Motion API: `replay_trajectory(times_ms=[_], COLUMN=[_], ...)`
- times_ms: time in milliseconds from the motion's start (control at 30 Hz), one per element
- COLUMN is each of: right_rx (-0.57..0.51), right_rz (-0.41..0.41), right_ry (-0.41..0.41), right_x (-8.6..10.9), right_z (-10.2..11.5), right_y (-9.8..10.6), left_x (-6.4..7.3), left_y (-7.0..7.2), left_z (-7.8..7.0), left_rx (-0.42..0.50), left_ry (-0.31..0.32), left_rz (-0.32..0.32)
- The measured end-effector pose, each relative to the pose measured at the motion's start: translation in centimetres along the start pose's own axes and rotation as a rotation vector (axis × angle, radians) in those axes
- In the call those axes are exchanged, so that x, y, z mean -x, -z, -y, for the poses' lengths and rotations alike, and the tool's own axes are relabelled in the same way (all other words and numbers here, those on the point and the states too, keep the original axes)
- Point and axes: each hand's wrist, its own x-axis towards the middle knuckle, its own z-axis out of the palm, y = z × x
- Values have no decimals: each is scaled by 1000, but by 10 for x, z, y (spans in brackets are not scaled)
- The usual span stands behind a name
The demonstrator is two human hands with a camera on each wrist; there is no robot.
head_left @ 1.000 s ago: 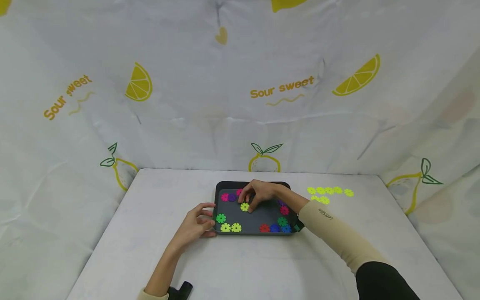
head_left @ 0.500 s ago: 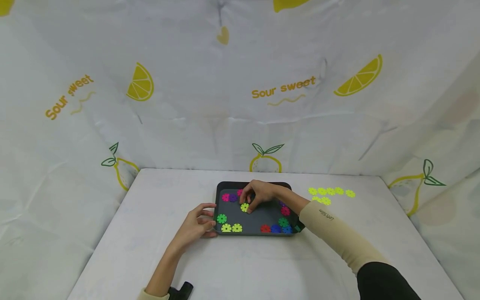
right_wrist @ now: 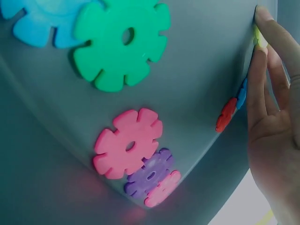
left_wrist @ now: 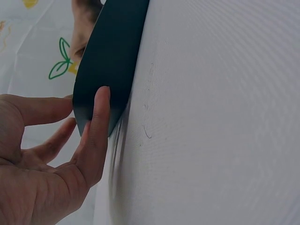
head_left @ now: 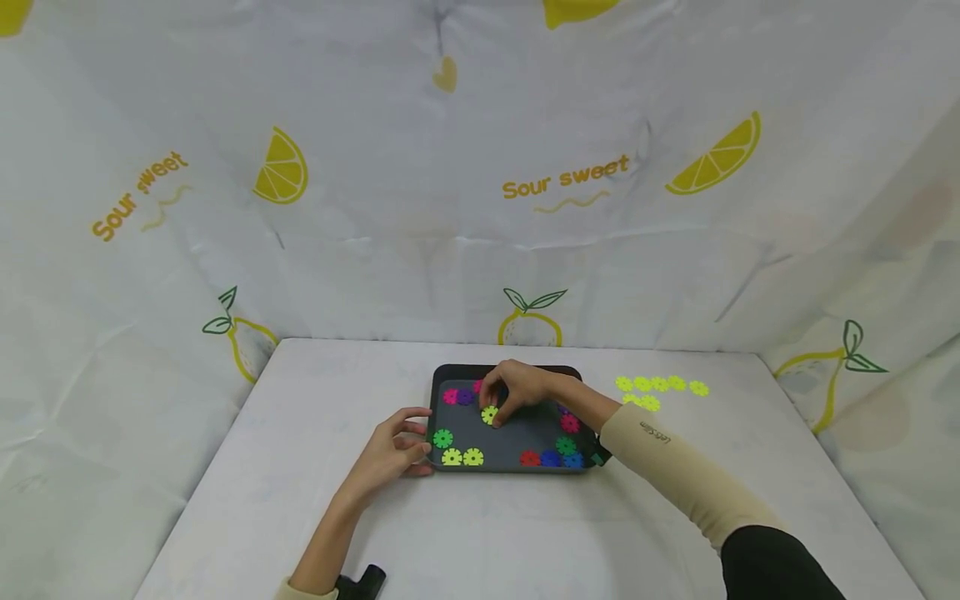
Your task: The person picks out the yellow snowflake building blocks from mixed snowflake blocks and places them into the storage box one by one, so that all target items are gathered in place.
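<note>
A dark grey tray lies on the white table, with flower-shaped notched plastic discs in it. My left hand is at its left end; in the left wrist view, fairly straight fingers touch the outer wall near a corner. Over the middle of the tray, my right hand pinches a yellow snowflake disc between thumb and fingers. That disc is partly hidden by fingers in the right wrist view. Near the tray's front left lie two more yellow discs and a green disc.
Red and blue discs sit at the tray's front right. A green disc, a pink disc and a purple disc lie near its sides. Several yellow discs rest on the table to the right.
</note>
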Motion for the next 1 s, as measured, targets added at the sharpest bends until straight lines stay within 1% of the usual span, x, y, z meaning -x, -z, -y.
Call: replay_trajectory(times_ms=[167, 367, 533, 633, 733, 867, 1000], right_rx=[-22, -110, -173, -217, -250, -314, -354], right_rz=[6, 15, 6, -23, -71, -123, -176], right_ry=[-11, -25, -33, -49, -40, -19, -42], right_x=[2, 7, 13, 17, 24, 37, 54], right_z=[2, 3, 4, 4, 2, -1, -2], right_y=[1, 4, 9, 13, 20, 30, 41], left_x=[0, 0, -1, -1, -1, 0, 0], left_y=[0, 1, 1, 1, 1, 1, 1], left_z=[1, 2, 1, 1, 1, 1, 1], left_rx=[7, 9, 10, 12, 13, 11, 11], left_ry=[-1, -9, -11, -10, -8, -4, -3], left_rz=[7, 15, 14, 12, 11, 9, 6])
